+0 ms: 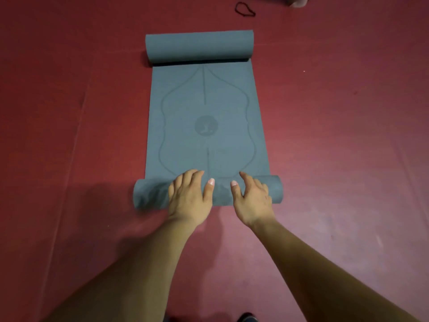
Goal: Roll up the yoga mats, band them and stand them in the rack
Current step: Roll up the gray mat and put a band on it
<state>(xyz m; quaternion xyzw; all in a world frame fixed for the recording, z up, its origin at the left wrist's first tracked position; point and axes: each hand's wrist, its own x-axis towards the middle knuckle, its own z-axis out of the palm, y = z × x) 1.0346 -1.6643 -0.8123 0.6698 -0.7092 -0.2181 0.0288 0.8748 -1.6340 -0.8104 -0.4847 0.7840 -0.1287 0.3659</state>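
Note:
A teal yoga mat (205, 117) lies on the red floor, running away from me. Its far end is curled into a thick roll (199, 47). Its near end is wound into a thinner roll (151, 194) that lies across the frame. My left hand (189, 196) rests on top of this near roll, fingers curved over its far side. My right hand (251, 196) lies on the same roll a little to the right, fingers spread and bent over it. A dark elastic band (245, 9) lies on the floor beyond the mat, at the top of the frame.
Red floor covering (336, 135) surrounds the mat, with a seam running diagonally on the left. A pale object (298, 2) shows at the top right corner. A dark shoe tip (248, 317) shows at the bottom edge.

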